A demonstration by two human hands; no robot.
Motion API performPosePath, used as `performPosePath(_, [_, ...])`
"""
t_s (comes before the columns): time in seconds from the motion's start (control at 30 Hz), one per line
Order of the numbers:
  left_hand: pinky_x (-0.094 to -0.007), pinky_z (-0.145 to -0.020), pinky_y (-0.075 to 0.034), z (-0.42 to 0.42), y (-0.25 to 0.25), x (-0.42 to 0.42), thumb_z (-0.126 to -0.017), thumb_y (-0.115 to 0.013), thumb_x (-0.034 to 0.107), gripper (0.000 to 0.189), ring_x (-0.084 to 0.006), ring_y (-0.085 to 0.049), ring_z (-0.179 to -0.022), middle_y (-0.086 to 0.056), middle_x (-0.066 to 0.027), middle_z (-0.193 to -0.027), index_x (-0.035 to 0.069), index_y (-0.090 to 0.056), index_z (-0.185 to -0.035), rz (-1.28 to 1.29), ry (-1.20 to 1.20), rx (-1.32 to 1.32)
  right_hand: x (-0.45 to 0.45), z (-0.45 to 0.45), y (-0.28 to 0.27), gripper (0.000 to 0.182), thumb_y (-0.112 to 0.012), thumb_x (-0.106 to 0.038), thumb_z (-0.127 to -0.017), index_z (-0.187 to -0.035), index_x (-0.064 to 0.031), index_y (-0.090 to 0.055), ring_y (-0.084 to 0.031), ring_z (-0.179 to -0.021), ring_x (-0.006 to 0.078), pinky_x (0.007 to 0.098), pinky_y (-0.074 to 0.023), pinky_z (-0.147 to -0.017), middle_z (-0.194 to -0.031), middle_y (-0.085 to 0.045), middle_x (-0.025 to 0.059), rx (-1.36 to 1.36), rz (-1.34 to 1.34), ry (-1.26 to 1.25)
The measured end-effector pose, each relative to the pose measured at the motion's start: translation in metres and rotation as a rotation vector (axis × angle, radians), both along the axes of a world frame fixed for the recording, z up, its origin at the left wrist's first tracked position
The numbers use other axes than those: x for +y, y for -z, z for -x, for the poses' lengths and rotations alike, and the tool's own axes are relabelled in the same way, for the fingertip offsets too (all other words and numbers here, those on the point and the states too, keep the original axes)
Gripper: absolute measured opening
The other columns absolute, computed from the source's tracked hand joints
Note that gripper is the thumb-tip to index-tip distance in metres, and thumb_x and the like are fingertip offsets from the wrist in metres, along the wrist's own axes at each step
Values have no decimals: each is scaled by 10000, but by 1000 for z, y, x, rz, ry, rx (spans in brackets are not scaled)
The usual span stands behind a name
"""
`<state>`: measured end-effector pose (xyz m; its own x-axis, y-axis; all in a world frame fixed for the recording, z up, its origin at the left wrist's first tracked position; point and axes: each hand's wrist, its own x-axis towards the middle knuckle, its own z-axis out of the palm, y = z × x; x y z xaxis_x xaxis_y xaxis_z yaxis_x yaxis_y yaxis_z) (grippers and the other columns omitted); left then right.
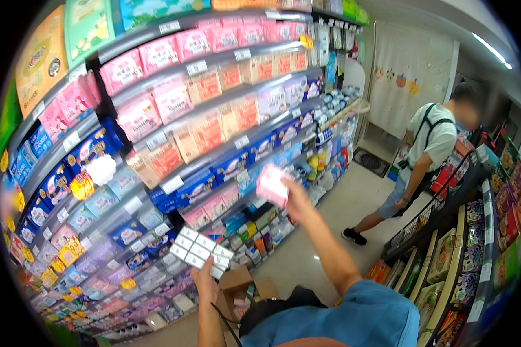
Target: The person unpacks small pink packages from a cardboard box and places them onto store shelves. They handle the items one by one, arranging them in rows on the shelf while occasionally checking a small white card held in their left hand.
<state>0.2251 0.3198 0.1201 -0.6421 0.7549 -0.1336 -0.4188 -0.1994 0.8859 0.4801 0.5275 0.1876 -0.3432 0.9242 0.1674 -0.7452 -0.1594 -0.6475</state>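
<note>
My left hand (pixel 205 277) grips a flat block of small white boxes (pixel 199 250) set in rows, tilted in front of the lower shelves. My right hand (pixel 294 197) is raised farther to the right and holds a small pink-and-white soft pack (pixel 272 184) by its right side. Behind it lie shelf rows of light blue and dark blue packs (pixel 232 167). Pink packs (pixel 215 206) stand on a shelf between my two hands. Below my left hand an open cardboard box (pixel 239 282) with small packages inside rests on the floor.
Long curved shelves with price tags (pixel 242 141) fill the left side. A person in a light shirt (pixel 434 134) stands in the aisle at the right, by a black wire rack (pixel 430 212). Food shelves (pixel 449 269) line the lower right. A dark mat (pixel 370 162) lies near a curtained doorway (pixel 410 73).
</note>
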Motion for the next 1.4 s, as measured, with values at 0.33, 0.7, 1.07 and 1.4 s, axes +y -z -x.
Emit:
performPosePath(0.33, [-328,-849,-522,-91,10,101,-885,-711,32,254,-193,-664,-968,-688,-103,-1089,-21,-626,-1118,-17,-51,26,155,-116,-85,647,-718,-50,-840,-1413,60,-440,-646,-1056,189,319,-540,-880,-1195,-639,120,-209,-408,55])
performPosePath(0.7, [-316,-852,-535,-166,-8,168,-891,-696,24,236,-172,-670,-982,-695,-74,-1101,3,-652,-1121,-44,10,95,190,-160,-95,588,-835,-50,-679,-1170,-43,-512,-565,-1130,350,410,-479,-942,-1212,-563,175,-923,-1204,860])
performPosePath(1.07, [-334,-892,-502,-179,-33,185,-898,-663,-3,294,-183,-648,-1029,-676,-92,-1155,-39,-610,-1185,-91,33,65,191,-155,-91,601,-776,9,-646,-1198,-114,-573,-497,-1273,382,482,-444,-1020,-1305,-510,136,-874,-1676,1141])
performPosePath(1.4, [-306,-797,-535,-184,-47,208,-882,-686,0,216,-166,-683,-906,-715,-93,-1052,-28,-663,-1095,-101,-27,69,248,-150,-222,603,-803,-82,-676,-1245,-64,-605,-558,-1118,355,432,-470,-955,-1206,-568,153,-614,-1576,1008])
